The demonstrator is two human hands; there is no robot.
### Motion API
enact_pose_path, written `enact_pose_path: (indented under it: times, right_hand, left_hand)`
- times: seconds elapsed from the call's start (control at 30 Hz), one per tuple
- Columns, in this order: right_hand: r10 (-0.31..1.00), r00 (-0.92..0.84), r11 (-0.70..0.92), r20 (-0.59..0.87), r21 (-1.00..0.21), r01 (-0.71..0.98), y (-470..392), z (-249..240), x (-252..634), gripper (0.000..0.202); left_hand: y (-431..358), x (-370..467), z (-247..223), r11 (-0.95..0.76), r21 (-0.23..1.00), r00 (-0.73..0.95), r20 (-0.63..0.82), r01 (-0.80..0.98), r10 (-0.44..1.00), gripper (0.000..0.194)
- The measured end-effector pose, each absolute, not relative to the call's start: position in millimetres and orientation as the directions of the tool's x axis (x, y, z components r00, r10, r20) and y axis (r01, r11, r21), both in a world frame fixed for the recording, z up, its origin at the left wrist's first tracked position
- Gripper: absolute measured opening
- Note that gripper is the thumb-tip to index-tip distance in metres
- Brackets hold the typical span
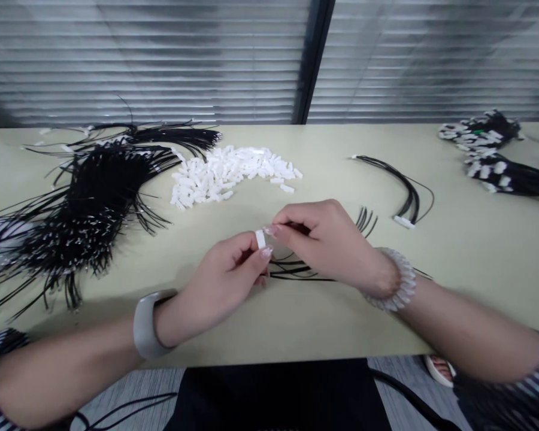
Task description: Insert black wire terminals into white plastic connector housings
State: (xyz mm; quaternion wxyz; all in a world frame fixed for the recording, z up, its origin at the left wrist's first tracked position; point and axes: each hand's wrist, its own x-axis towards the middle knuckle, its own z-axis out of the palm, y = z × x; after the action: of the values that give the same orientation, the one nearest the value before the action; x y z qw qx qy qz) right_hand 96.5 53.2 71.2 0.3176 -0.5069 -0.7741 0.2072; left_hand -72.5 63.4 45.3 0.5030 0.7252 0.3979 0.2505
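Note:
Between the thumb and index finger of my left hand (227,272) is a small white connector housing (261,239), held upright. My right hand (326,239) is pinched close at its right side, thumb and fingertip together; a black wire seems to be in that pinch, though the fingers hide most of it. Several thin black wires (296,269) run below and behind my right hand, and their far ends (366,221) show beyond it. Some wires pass close to the lower fingers of my left hand.
A heap of white connector housings (224,173) lies behind my hands. Left of it is a large pile of black wires (103,197). To the right lie a finished-looking wire harness (406,185) and bundles of wires with white connectors (489,155). Window blinds (161,60) stand behind the table (318,329).

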Motion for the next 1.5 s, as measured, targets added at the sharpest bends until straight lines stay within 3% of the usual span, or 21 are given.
enact_pose_path:
  times: [0.17, 0.23, 0.33, 0.43, 0.57, 0.83, 0.9, 1.07, 1.23, 1.5]
  right_hand:
    - [0.926, -0.036, 0.286, 0.375, -0.638, 0.715, 66, 85, 128, 0.034]
    - [0.956, 0.025, 0.174, 0.293, -0.633, 0.754, 75, 86, 147, 0.043]
    - [0.988, -0.153, 0.138, 0.021, -0.572, 0.808, 82, 81, 165, 0.038]
    - [0.902, -0.402, 0.226, -0.160, -0.618, 0.753, 81, 75, 161, 0.030]
    - [0.822, -0.565, 0.333, -0.072, -0.744, 0.579, 74, 70, 138, 0.027]
    - [0.775, -0.629, 0.427, -0.057, -0.687, 0.588, 73, 61, 122, 0.035]
    - [0.785, -0.619, 0.477, -0.012, -0.626, 0.617, 70, 64, 122, 0.034]
    - [0.786, -0.610, 0.611, 0.099, -0.272, 0.743, 64, 72, 121, 0.033]
    - [0.738, -0.653, 0.661, 0.172, 0.015, 0.751, 60, 70, 122, 0.026]
    - [0.844, -0.523, 0.526, 0.120, 0.013, 0.851, 45, 89, 122, 0.026]
  left_hand:
    - [67, -76, 47, -0.069, 0.962, 0.493, -0.073, 0.263, 0.867, 0.027]
    - [67, -77, 48, -0.057, 0.974, 0.459, -0.051, 0.218, 0.887, 0.026]
    - [66, -77, 49, -0.005, 0.993, 0.420, -0.045, 0.117, 0.906, 0.023]
    - [66, -76, 48, 0.044, 0.998, 0.393, -0.060, 0.050, 0.918, 0.021]
    - [67, -75, 47, 0.049, 0.994, 0.391, -0.083, 0.097, 0.917, 0.023]
    - [65, -71, 50, -0.023, 0.971, 0.420, -0.082, 0.239, 0.904, 0.023]
    - [65, -71, 49, -0.014, 0.969, 0.420, -0.094, 0.246, 0.903, 0.023]
    - [68, -74, 44, 0.048, 0.974, 0.454, -0.147, 0.223, 0.878, 0.025]
    - [69, -75, 37, 0.159, 0.979, 0.442, -0.201, 0.131, 0.874, 0.024]
    - [69, -76, 37, 0.156, 0.987, 0.354, -0.138, -0.022, 0.925, 0.018]
